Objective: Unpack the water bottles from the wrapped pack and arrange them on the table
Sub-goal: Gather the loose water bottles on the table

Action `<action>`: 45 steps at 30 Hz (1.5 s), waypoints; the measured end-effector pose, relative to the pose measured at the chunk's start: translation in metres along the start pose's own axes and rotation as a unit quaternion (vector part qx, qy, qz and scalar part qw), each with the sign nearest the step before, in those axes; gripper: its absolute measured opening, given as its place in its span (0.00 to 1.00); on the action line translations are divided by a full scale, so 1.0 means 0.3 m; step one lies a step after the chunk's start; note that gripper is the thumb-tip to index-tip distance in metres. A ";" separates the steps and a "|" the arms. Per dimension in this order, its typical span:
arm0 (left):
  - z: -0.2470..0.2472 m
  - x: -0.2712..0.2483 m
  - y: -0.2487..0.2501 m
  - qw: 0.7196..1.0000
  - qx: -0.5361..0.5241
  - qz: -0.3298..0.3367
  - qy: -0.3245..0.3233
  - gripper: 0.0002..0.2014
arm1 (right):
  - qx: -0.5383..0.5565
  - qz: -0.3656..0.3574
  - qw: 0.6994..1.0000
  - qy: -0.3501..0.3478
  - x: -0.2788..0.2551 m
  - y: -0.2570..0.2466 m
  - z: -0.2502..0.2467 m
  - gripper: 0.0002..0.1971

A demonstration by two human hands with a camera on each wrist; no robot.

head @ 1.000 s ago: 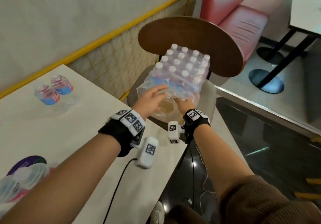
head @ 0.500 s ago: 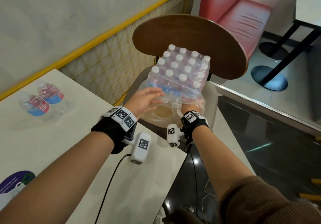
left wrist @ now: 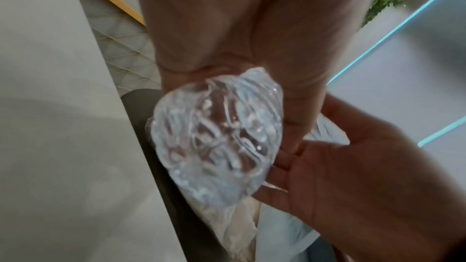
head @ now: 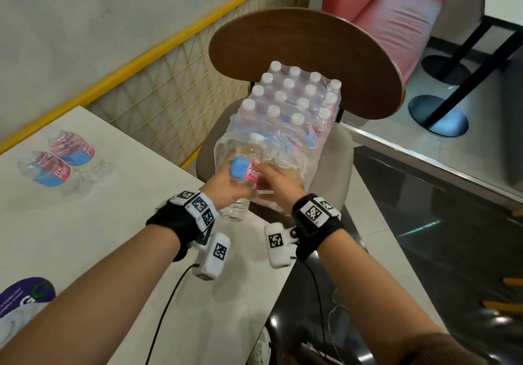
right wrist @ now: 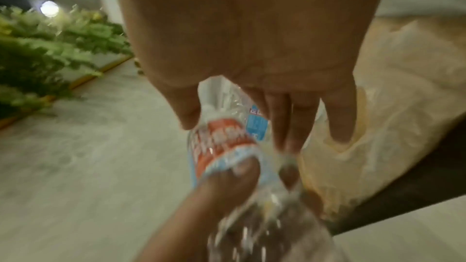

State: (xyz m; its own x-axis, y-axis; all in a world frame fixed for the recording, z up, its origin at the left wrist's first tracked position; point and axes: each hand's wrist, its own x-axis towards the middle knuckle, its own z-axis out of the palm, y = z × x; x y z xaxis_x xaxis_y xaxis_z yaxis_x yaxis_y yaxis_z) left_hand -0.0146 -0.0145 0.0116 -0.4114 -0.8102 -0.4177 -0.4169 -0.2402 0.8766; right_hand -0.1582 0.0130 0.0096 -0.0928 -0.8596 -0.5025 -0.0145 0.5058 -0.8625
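Note:
The wrapped pack (head: 294,104) of white-capped water bottles stands on a chair seat (head: 342,152) past the table corner; its near end is torn open. My left hand (head: 223,186) grips one bottle (head: 243,172) with a blue and red label, held just outside the torn wrap. In the left wrist view its clear base (left wrist: 216,136) faces the camera under my left hand (left wrist: 239,27). My right hand (head: 274,178) lays fairly straight fingers against the same bottle (right wrist: 221,142). Two bottles (head: 51,170) (head: 75,148) lie on the white table (head: 113,223).
The chair's round wooden backrest (head: 305,53) rises behind the pack. A yellow mesh railing (head: 158,93) runs along the wall on the left. A purple printed object (head: 25,294) sits at the table's near left. A pink bench (head: 396,19) and a table base (head: 438,115) stand beyond.
Both hands were reaching into the pack's torn end. Now my left hand grips a bottle drawn out toward me, with the right hand against it.

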 end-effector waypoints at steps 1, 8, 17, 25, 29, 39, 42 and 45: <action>-0.016 -0.004 -0.016 1.000 -0.014 -0.009 0.024 0.35 | -0.001 0.006 1.000 0.024 0.012 -0.015 -0.013 0.17; -0.082 -0.133 -0.081 0.995 -0.051 -0.060 0.055 0.38 | -0.166 0.063 0.975 0.133 0.076 -0.097 -0.126 0.24; -0.135 -0.230 -0.122 0.988 -0.095 -0.062 0.102 0.25 | -0.264 0.051 0.954 0.136 0.101 -0.024 -0.130 0.41; -0.279 -0.309 -0.215 0.978 0.165 -0.110 0.067 0.28 | -0.131 -0.105 0.981 0.097 0.011 0.085 -0.020 0.34; -0.310 -0.386 -0.225 0.971 0.190 -0.143 0.012 0.17 | -0.193 -0.128 0.965 -0.119 -0.125 0.187 0.104 0.34; -0.373 -0.571 -0.224 0.952 0.241 -0.182 -0.044 0.28 | -0.370 -0.129 0.841 -0.374 -0.454 0.320 0.485 0.38; -0.390 -0.618 -0.215 0.946 0.265 -0.175 -0.064 0.28 | -0.380 -0.150 0.824 -0.393 -0.505 0.337 0.587 0.38; -0.415 -0.660 -0.220 0.911 0.351 -0.193 -0.098 0.29 | -0.377 -0.150 0.822 -0.400 -0.539 0.350 0.665 0.38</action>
State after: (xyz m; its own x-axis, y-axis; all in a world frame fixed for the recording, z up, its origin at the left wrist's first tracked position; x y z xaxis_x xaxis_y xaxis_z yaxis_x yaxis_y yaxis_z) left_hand 0.1951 0.0952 0.0661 -0.2318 -0.6100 -0.7577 -0.9486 -0.0308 0.3150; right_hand 0.0540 0.1906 -0.0115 0.7072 -0.5740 -0.4127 -0.5579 -0.0945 -0.8245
